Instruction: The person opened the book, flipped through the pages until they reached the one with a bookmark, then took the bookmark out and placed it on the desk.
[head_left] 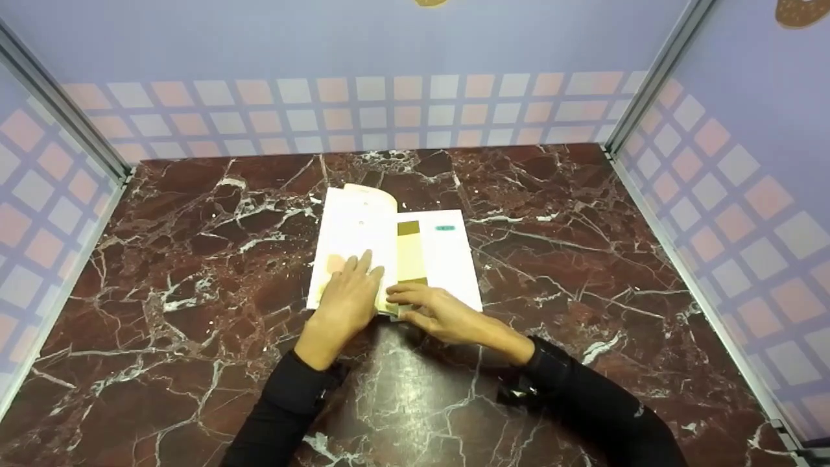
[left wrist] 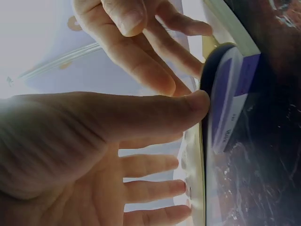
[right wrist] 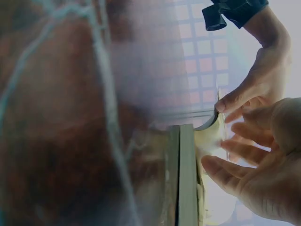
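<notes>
An open book (head_left: 450, 266) lies on the marbled table, its left pages (head_left: 356, 224) overexposed and slightly lifted at the top edge. My left hand (head_left: 350, 295) rests on the lower left page with fingers straight. In the left wrist view, its thumb (left wrist: 160, 113) touches the book's lower edge near the curved spine. My right hand (head_left: 444, 314) is at the bottom of the fold, fingers loosely bent and pointing left. The right wrist view shows these fingers (right wrist: 221, 172) close to the inner page, gripping nothing; whether they touch it I cannot tell.
The dark red marbled table (head_left: 207, 279) extends around the book. Behind it stands a lilac back panel (head_left: 363, 45) with a checked band, and similar side panels (head_left: 733, 214) flank the table. Black sleeves (head_left: 583, 395) cover both forearms.
</notes>
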Available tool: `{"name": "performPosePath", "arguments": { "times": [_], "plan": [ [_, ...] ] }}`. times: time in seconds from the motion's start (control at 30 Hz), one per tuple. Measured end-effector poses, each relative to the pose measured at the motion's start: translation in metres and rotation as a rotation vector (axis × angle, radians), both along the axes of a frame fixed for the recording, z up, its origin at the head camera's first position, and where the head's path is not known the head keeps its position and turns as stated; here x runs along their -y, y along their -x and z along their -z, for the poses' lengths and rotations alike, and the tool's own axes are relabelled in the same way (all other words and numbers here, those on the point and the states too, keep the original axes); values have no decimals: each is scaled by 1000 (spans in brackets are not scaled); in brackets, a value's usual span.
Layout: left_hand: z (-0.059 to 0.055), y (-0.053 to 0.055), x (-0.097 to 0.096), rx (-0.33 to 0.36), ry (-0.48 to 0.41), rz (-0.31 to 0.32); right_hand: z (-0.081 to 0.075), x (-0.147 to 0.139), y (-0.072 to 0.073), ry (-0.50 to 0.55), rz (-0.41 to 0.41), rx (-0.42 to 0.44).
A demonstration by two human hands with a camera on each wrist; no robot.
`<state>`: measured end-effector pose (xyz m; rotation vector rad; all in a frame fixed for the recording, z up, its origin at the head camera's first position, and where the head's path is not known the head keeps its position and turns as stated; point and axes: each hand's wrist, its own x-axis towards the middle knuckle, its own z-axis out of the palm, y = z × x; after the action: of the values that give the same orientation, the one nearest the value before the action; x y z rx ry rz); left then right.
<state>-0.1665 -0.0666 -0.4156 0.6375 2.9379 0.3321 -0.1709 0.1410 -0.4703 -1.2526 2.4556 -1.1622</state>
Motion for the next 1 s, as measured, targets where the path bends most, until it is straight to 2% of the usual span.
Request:
{"name": "performPosePath", "arguments": {
  "times": [0.13, 0.33, 0.57, 0.73, 0.87, 1.0],
  "plan": [
    [4, 1, 2, -3, 12, -5, 3, 4, -1, -22, 39, -52],
    [7, 2, 3, 14, 32, 3, 3, 6, -5, -76, 52, -124],
    [8, 2, 3, 36, 52, -4, 2, 5, -7, -180, 7, -214],
    [12, 4, 4, 38, 3, -16, 3, 5, -8, -232, -39, -247],
    [14, 7, 5, 71, -54, -17, 2, 5, -8, -253, -49, -246],
    [14, 8, 5, 101, -69, -11, 1, 6, -9, -264, -53, -239]
  ]
}}
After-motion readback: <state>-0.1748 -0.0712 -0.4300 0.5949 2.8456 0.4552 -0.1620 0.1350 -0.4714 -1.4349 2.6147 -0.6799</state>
